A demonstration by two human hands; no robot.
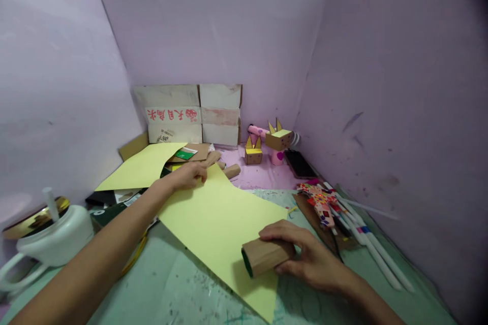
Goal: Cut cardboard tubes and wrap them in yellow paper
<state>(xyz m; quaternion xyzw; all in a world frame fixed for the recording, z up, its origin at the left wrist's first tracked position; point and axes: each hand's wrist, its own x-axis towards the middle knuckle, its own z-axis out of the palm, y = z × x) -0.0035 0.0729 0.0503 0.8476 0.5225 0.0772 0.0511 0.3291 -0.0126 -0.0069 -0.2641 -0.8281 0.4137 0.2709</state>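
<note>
A large sheet of yellow paper (229,223) lies slantwise across the table. At its far left edge my left hand (192,175) is closed, with curled fingers gripping the paper. My right hand (301,251) is wrapped round a brown cardboard tube (267,255) from its right side. The tube lies over the near right part of the sheet, and its dark green inside shows at the left end. Whether it touches the paper, I cannot tell. Just beyond my left hand lies another cardboard tube (232,170).
Another yellow sheet (143,166) covers scraps at left, near a white mug (64,233). Small cardboard boxes with pointed ears (253,155) stand at the back, beside a black phone (301,164). Markers (375,246) and patterned scissors (322,200) lie at right. Lilac panels enclose the table.
</note>
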